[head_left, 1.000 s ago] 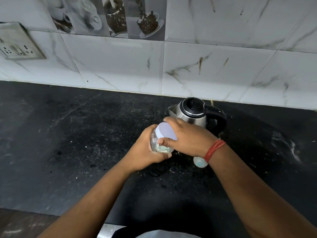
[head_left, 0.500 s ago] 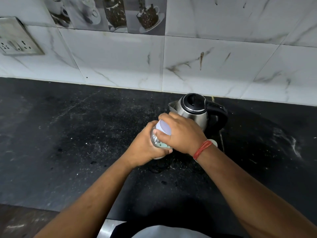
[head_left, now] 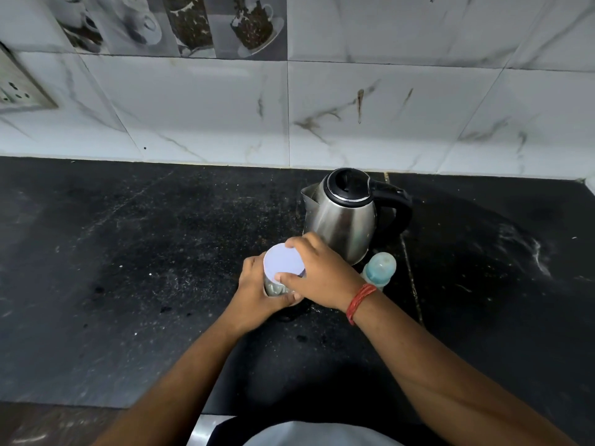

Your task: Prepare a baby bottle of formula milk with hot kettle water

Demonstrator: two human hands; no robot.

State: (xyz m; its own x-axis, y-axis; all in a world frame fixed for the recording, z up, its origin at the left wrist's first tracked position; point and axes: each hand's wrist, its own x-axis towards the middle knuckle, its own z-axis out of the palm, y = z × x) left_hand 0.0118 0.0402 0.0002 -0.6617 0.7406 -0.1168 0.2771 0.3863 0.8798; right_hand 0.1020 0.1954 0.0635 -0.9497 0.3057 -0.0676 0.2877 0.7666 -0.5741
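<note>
A small clear glass jar [head_left: 273, 288] with a pale lilac lid [head_left: 284, 259] stands on the black counter [head_left: 128, 268]. My left hand [head_left: 257, 292] is wrapped around the jar's body. My right hand [head_left: 318, 274] grips the lid's rim from above, a red thread on its wrist. Just behind stands a steel kettle [head_left: 346, 217] with a black lid and handle, spout to the left. A baby bottle [head_left: 380, 267] with a clear cap and teal top stands to the right of my right hand, in front of the kettle.
A marble-look tiled wall [head_left: 386, 107] rises behind the counter, with a socket plate [head_left: 19, 91] at the far left. A seam [head_left: 410, 278] runs through the counter right of the bottle. The counter's front edge [head_left: 96, 405] lies near the bottom.
The view has shifted, so the baby bottle now shows beside my right wrist. My right hand has turned on the lid, exposing more of its top. My left hand still holds the jar.
</note>
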